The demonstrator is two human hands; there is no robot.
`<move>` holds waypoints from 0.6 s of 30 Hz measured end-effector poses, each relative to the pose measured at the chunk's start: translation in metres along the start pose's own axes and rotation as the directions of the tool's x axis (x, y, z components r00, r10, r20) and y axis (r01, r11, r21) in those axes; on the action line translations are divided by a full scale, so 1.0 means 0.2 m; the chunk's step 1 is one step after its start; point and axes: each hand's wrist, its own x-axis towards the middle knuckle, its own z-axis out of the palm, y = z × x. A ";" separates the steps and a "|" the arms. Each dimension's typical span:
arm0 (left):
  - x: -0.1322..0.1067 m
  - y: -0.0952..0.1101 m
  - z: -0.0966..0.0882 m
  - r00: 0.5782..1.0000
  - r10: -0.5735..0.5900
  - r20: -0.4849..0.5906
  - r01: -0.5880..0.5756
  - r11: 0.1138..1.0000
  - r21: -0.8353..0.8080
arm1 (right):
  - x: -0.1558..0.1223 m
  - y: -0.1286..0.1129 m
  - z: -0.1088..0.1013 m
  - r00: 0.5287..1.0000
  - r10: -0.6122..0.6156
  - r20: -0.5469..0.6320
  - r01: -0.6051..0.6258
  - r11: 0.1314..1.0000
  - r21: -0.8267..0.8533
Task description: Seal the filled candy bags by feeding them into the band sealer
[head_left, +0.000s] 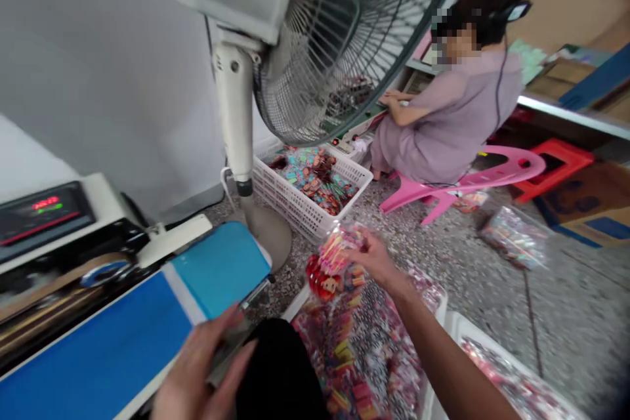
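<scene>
1. Nearest the lens, at the lower left, the left hand [197, 367] is seen with thumb and fingers stretched out against a thin grey piece [230, 349] at the edge of the blue counter [98, 348]. The view is blurred, so it cannot be told whether the piece is gripped or only touched.
2. Behind the blue counter, a machine [44, 210] with a lit red and green display is set at the far left.
3. A black-clad knee [280, 367] is seen just right of the left hand.
4. A standing fan [305, 46] is placed on the floor beyond the counter, with a white basket [305, 200] of small coloured packets just beside its base.
5. At the centre, the right hand [375, 261] is closed around a clear bag [335, 262] of small coloured items. The bag is held above a white tray [441, 315] heaped with similar packets.
6. Further right, another person [457, 118] is seated on a pink chair [492, 177], turned away, with hands at a shelf.
7. A red stool [561, 161] is seen behind the chair, and a filled clear bag [512, 233] lies on the floor, well apart from the tray.
</scene>
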 end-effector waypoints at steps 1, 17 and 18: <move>0.05 0.04 0.04 1.000 0.018 0.005 -0.018 0.998 -0.055 | -0.04 -0.10 0.11 0.994 -0.007 0.105 0.008 1.000 -0.005; 0.41 0.02 -0.15 0.975 -0.202 0.097 0.212 0.692 -0.690 | -0.05 -0.30 1.07 0.803 -0.088 0.590 -0.139 0.934 0.328; 0.41 -0.01 -0.13 0.982 -0.172 0.082 0.184 0.734 -0.654 | -0.05 -0.28 1.10 0.805 -0.055 0.591 -0.154 0.942 0.297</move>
